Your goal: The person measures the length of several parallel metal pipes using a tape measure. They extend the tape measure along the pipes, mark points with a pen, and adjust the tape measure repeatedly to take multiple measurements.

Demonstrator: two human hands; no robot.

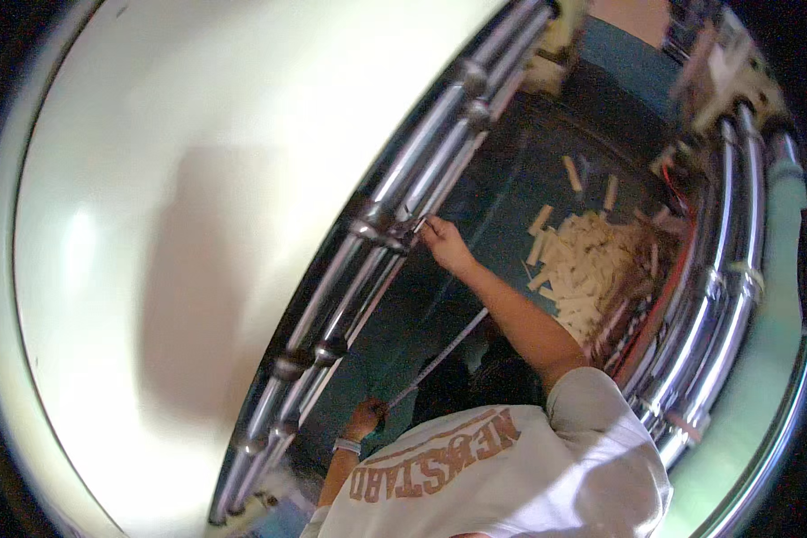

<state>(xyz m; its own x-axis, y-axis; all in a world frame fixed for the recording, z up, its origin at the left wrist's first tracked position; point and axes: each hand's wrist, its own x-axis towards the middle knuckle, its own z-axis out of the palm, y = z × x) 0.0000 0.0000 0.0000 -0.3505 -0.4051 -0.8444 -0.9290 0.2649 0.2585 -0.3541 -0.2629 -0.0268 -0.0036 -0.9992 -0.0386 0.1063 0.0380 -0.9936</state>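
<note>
A huge white curved surface (242, 99) fills my left, beside shiny metal bars (426, 152). Pale pieces (587, 260) lie heaped at right. My right hand (444, 244) is at the bars, grip unclear; my left hand (365, 420) clasps a thin pale strip (439, 357) slanting up rightward.

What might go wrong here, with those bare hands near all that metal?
The right hand is at the metal bars; if they turned, fingers might get pinched. The thin strip stretching from the left hand could perhaps snag or slip. Loose pale pieces lie piled and scattered nearby, so a foot straying there might slip.
</note>
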